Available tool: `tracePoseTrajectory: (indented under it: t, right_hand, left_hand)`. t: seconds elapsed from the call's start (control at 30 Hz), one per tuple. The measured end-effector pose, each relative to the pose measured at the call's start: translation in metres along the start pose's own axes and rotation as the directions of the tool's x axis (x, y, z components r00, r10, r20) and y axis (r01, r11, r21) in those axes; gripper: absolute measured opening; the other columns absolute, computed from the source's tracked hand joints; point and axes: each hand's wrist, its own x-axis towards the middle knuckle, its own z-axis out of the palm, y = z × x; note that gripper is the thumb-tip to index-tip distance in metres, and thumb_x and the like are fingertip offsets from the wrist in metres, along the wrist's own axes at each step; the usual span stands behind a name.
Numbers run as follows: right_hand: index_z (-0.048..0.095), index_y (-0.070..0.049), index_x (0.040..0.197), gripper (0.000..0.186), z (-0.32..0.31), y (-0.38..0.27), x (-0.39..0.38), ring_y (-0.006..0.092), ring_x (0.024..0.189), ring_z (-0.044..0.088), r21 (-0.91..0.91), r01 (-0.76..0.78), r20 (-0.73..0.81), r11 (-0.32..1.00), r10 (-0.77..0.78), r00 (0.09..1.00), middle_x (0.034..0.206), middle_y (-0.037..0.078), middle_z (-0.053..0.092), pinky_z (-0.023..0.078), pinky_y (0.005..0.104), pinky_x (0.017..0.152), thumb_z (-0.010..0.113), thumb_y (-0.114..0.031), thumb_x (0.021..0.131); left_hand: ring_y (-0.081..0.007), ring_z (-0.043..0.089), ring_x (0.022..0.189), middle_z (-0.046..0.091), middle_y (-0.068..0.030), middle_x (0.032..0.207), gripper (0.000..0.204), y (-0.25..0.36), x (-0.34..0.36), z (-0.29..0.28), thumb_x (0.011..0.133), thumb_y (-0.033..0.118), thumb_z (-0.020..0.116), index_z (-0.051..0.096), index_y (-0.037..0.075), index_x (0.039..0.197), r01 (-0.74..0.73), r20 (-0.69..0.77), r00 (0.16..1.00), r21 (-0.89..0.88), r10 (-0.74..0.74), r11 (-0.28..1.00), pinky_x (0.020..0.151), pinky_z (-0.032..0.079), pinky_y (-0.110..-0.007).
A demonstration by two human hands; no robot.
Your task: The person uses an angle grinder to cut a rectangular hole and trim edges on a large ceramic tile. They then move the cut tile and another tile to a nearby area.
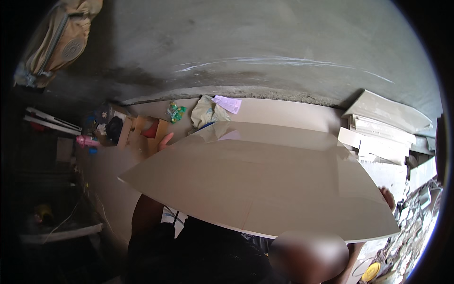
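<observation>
A large, glossy beige tile (265, 180) spans the middle of the view, held up in front of my body. A faint reddish line runs across its near part. My left hand (165, 141) grips its left edge; only some fingers show past the rim, and the rest is hidden beneath. At the opposite side, my right hand (388, 196) has its fingers curled at the tile's right edge, with the palm out of sight. My left forearm goes under the near edge.
Behind the tile lies a pale slab (283, 111) along a grey wall (265, 38). A crumpled sack (203, 111), purple paper (228, 103) and a cardboard box (153, 130) sit there. Cut tile pieces (378, 135) are stacked right, above rubble (406, 236). A tan bag (64, 45) hangs upper left.
</observation>
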Motion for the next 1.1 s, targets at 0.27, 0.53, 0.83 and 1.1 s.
tracePoseTrajectory:
  t: [0.27, 0.53, 0.83, 1.1]
  right_hand:
    - [0.050, 0.000, 0.154, 0.070, 0.043, -0.134, -0.055, 0.0401, 0.134, 0.060, 0.479, -0.448, 0.195, 0.755, 0.406, 0.893, 0.146, 0.022, 0.062, 0.052, 0.0545, 0.109, 0.055, -0.049, 0.105]
    - [0.056, 0.004, 0.144, 0.066, 0.104, -0.200, -0.014, 0.0571, 0.117, 0.068, 0.595, -0.604, 0.466, 0.530, 0.384, 0.797, 0.141, 0.033, 0.061, 0.060, 0.0750, 0.091, 0.046, -0.051, 0.108]
    - [0.059, 0.022, 0.121, 0.047, 0.141, -0.231, 0.008, 0.0374, 0.067, 0.076, 0.327, -0.757, 0.047, 0.566, 0.790, 0.612, 0.091, 0.029, 0.074, 0.067, 0.0433, 0.061, 0.051, -0.019, 0.100]
    - [0.055, 0.019, 0.118, 0.042, 0.131, -0.285, -0.008, 0.0400, 0.064, 0.076, 0.178, -0.609, 0.006, 0.773, 0.618, 0.786, 0.090, 0.033, 0.072, 0.067, 0.0443, 0.060, 0.051, -0.021, 0.105]
  left_hand:
    - [-0.0299, 0.073, 0.100, 0.074, -0.0146, 0.124, 0.064, 0.016, 0.108, 0.030, 0.101, 0.048, 0.070, 0.061, 0.003, 0.146, 0.733, 0.368, 0.680, -0.320, -0.635, 0.600, 0.091, 0.060, -0.043]
    - [-0.0297, 0.071, 0.106, 0.072, -0.0155, 0.132, 0.061, 0.068, 0.106, 0.087, 0.099, 0.040, 0.072, 0.061, 0.000, 0.144, 0.622, 0.291, 0.773, -0.172, -0.564, 0.764, 0.094, 0.058, -0.043]
    - [-0.0443, 0.064, 0.108, 0.067, -0.0265, 0.124, 0.061, 0.153, 0.058, 0.100, 0.100, 0.054, 0.066, 0.066, 0.001, 0.131, 0.645, 0.382, 0.553, 0.366, -0.740, 0.671, 0.101, 0.046, -0.060]
    - [-0.0494, 0.063, 0.117, 0.064, -0.0307, 0.134, 0.069, 0.142, 0.076, 0.057, 0.102, 0.057, 0.061, 0.063, -0.002, 0.136, 0.504, 0.418, 0.647, 0.394, -0.638, 0.769, 0.105, 0.046, -0.061]
